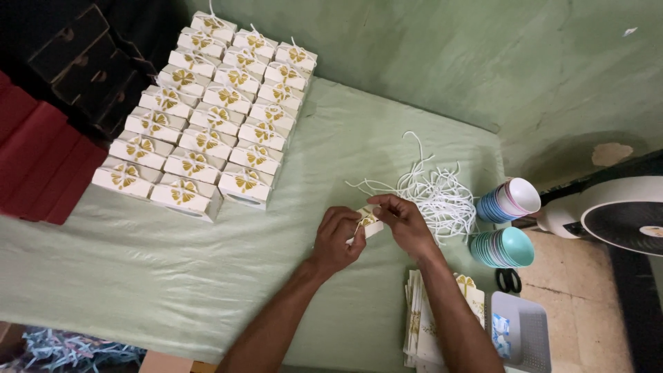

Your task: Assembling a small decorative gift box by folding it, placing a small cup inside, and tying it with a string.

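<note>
Left hand (337, 238) curled shut around a small white gift box (369, 223) with a gold bow print, gripping its near end from the left. Right hand (404, 222) pinches closed on the same box from the right side, fingertips (382, 205) at the top of it; looks like a thin white cord is between them, but too small to tell for sure. Box held just above the bench (173, 276), which is covered in a pale green cloth. Both forearms come in from the bottom edge.

Just right of the right hand: loose pile of white cords (435, 193) lying on the cloth, nearly touching the knuckles. Further right, past the cords: two stacks of small bowls lying on their sides, upper stack (510, 200) blue with white inside, lower stack (503, 247) teal. Below the right forearm: pile of flat unfolded box blanks (423, 324), white with gold print. Right of that, a grey perforated tray (528, 338) and black scissors (508, 280).

Up and left of the left hand, well apart: finished boxes (207, 117) set in three tidy rows, each white with a gold bow. Far left of those: red folded material (34, 159). Far right edge: white fan (621, 214), on the floor.
</note>
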